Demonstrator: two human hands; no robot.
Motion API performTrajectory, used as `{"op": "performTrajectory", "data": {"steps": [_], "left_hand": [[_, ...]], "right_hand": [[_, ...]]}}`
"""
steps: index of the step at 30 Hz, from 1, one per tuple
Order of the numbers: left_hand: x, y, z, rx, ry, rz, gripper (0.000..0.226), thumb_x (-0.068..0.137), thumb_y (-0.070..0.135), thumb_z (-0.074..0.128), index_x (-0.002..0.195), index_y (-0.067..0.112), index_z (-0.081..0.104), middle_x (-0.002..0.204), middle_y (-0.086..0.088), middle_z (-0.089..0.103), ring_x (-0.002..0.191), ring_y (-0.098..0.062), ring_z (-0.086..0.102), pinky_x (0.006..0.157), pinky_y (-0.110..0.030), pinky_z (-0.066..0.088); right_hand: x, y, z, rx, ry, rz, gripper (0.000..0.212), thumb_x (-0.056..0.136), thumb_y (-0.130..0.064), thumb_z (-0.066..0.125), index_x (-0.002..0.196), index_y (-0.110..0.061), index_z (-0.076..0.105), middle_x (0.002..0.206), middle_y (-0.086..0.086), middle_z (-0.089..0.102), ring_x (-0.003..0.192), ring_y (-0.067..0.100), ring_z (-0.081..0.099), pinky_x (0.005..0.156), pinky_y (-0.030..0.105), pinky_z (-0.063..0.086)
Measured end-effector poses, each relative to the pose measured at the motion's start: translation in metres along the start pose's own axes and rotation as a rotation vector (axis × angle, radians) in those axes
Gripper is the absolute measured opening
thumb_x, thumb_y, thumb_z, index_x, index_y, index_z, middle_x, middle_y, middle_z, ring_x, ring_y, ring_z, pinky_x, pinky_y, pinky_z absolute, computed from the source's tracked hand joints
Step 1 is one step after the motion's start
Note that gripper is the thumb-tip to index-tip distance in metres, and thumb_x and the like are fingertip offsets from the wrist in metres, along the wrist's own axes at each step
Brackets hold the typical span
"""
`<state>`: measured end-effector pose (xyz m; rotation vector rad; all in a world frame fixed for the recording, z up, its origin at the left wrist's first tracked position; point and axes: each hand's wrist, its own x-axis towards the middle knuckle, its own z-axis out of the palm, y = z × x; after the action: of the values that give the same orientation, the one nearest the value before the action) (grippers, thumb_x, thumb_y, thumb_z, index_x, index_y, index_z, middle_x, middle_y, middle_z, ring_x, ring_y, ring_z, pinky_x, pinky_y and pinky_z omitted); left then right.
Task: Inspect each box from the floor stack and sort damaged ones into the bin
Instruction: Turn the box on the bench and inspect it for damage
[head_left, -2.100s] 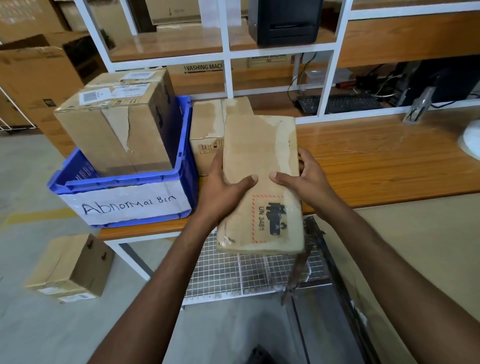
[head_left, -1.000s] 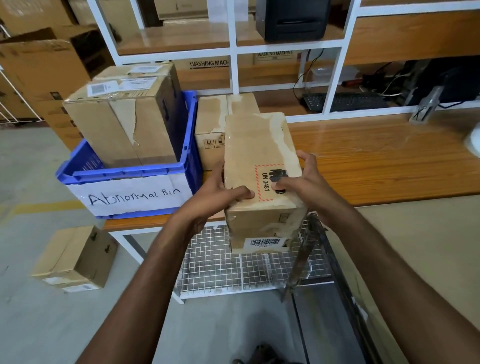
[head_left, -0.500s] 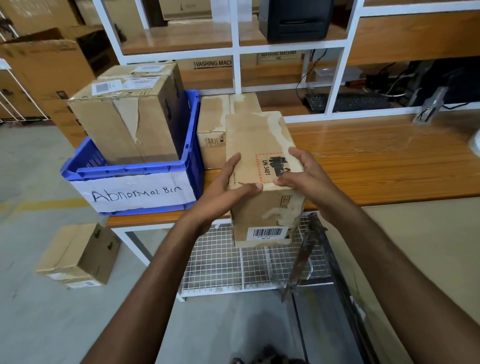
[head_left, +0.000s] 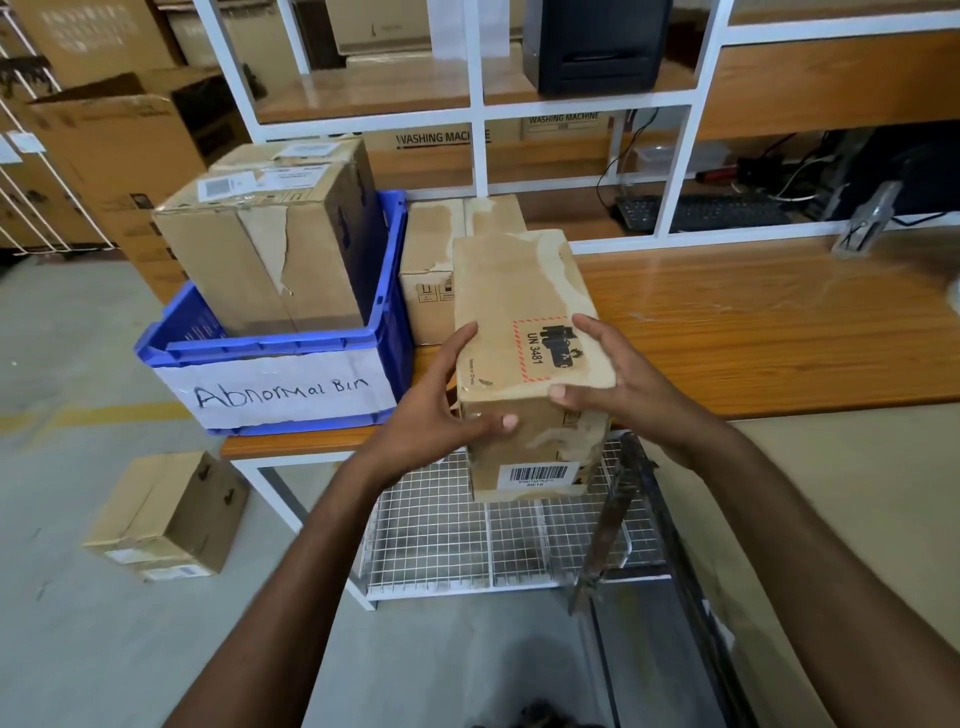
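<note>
Cardboard box (head_left: 519, 312) w/ UN 3481 label and barcode sticker is held at the front edge of the table (head_left: 779, 332), above a wire shelf (head_left: 457, 540), label face up. It is gripped by 2 hands: left hand (head_left: 436, 415) at its left side, thumb on the near face; right hand (head_left: 618, 384) over the right edge, fingers on the label. Blue bin (head_left: 270, 347) marked "Abnormal Bin" is seen just left, w/ 1 larger box (head_left: 270, 249) inside. 1 floor box (head_left: 166, 514) lies below.

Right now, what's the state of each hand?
Left hand: holding the box, thumb across its near face.
Right hand: holding the same box, fingers over its top right edge.
</note>
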<state>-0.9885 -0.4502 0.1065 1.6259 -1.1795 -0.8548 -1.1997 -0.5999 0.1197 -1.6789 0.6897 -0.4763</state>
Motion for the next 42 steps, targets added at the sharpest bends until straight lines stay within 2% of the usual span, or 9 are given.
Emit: {"op": "performTrajectory", "data": {"steps": [6, 11, 16, 19, 22, 26, 31, 38, 42], "left_hand": [[-0.001, 0.002, 0.017, 0.044, 0.119, 0.072, 0.099, 0.08, 0.049, 0.086, 0.159, 0.05, 0.026, 0.151, 0.023, 0.047, 0.132, 0.012, 0.047, 0.112, -0.03, 0.05], [0.004, 0.03, 0.008, 0.077, 0.271, 0.111, 0.088, 0.07, 0.074, 0.083, 0.146, 0.059, 0.04, 0.131, 0.028, 0.062, 0.12, -0.001, 0.065, 0.104, -0.043, 0.058], [0.008, 0.065, 0.0, 0.231, 0.362, 0.18, 0.073, 0.072, 0.072, 0.084, 0.134, 0.05, 0.053, 0.113, 0.028, 0.069, 0.104, 0.006, 0.068, 0.095, -0.039, 0.06], [0.015, 0.076, 0.0, 0.297, 0.426, 0.194, 0.067, 0.073, 0.072, 0.083, 0.128, 0.043, 0.057, 0.108, 0.019, 0.072, 0.1, -0.001, 0.07, 0.089, -0.041, 0.061], [0.022, 0.079, 0.001, 0.255, 0.468, 0.159, 0.078, 0.068, 0.077, 0.082, 0.132, 0.044, 0.053, 0.114, 0.017, 0.071, 0.105, -0.005, 0.07, 0.092, -0.043, 0.06], [0.026, 0.08, -0.007, 0.107, 0.487, 0.117, 0.114, 0.052, 0.08, 0.088, 0.147, 0.037, 0.045, 0.131, 0.011, 0.069, 0.118, -0.009, 0.068, 0.099, -0.045, 0.059], [0.028, 0.081, -0.011, 0.054, 0.415, 0.136, 0.109, 0.052, 0.066, 0.098, 0.146, 0.033, 0.054, 0.124, 0.013, 0.075, 0.117, -0.005, 0.07, 0.099, -0.044, 0.059], [0.033, 0.087, 0.003, 0.012, 0.586, 0.142, 0.091, 0.054, 0.072, 0.093, 0.128, 0.03, 0.063, 0.115, 0.013, 0.078, 0.107, -0.004, 0.073, 0.093, -0.045, 0.061], [0.028, 0.097, -0.002, -0.008, 0.467, 0.186, 0.08, 0.07, 0.056, 0.094, 0.139, 0.03, 0.062, 0.124, 0.014, 0.075, 0.113, -0.004, 0.072, 0.095, -0.04, 0.061]], "right_hand": [[-0.011, -0.001, -0.002, -0.04, 0.034, -0.11, 0.095, 0.073, -0.06, 0.088, 0.154, -0.038, 0.045, 0.147, -0.016, 0.06, 0.135, 0.007, 0.058, 0.11, 0.047, 0.052], [-0.01, -0.022, -0.012, -0.111, 0.154, -0.219, 0.076, 0.079, -0.046, 0.084, 0.148, -0.033, 0.055, 0.134, -0.026, 0.063, 0.125, -0.001, 0.061, 0.104, 0.042, 0.057], [-0.006, -0.041, -0.017, -0.124, 0.265, -0.239, 0.072, 0.071, -0.074, 0.081, 0.135, -0.049, 0.057, 0.129, -0.019, 0.069, 0.118, 0.008, 0.068, 0.098, 0.048, 0.059], [0.002, -0.054, -0.015, -0.21, 0.343, -0.235, 0.064, 0.07, -0.076, 0.074, 0.126, -0.05, 0.058, 0.115, -0.021, 0.073, 0.108, 0.006, 0.07, 0.095, 0.049, 0.06], [0.01, -0.063, -0.019, -0.237, 0.368, -0.237, 0.078, 0.068, -0.079, 0.074, 0.136, -0.048, 0.052, 0.123, -0.018, 0.071, 0.115, 0.008, 0.067, 0.099, 0.048, 0.058], [0.007, -0.067, -0.026, -0.128, 0.335, -0.201, 0.1, 0.074, -0.051, 0.091, 0.157, -0.037, 0.037, 0.141, -0.006, 0.067, 0.125, 0.009, 0.064, 0.103, 0.045, 0.057], [0.002, -0.069, -0.027, -0.061, 0.305, -0.247, 0.062, 0.081, -0.019, 0.09, 0.136, -0.024, 0.062, 0.115, -0.011, 0.077, 0.105, 0.001, 0.072, 0.091, 0.039, 0.063], [0.008, -0.067, -0.023, 0.034, 0.395, -0.225, 0.071, 0.075, -0.029, 0.094, 0.138, -0.021, 0.062, 0.123, -0.007, 0.075, 0.111, 0.009, 0.072, 0.092, 0.045, 0.063], [0.008, -0.066, -0.027, 0.148, 0.38, -0.238, 0.082, 0.072, -0.021, 0.096, 0.144, -0.018, 0.057, 0.129, -0.002, 0.074, 0.113, 0.014, 0.073, 0.091, 0.044, 0.063]]}}
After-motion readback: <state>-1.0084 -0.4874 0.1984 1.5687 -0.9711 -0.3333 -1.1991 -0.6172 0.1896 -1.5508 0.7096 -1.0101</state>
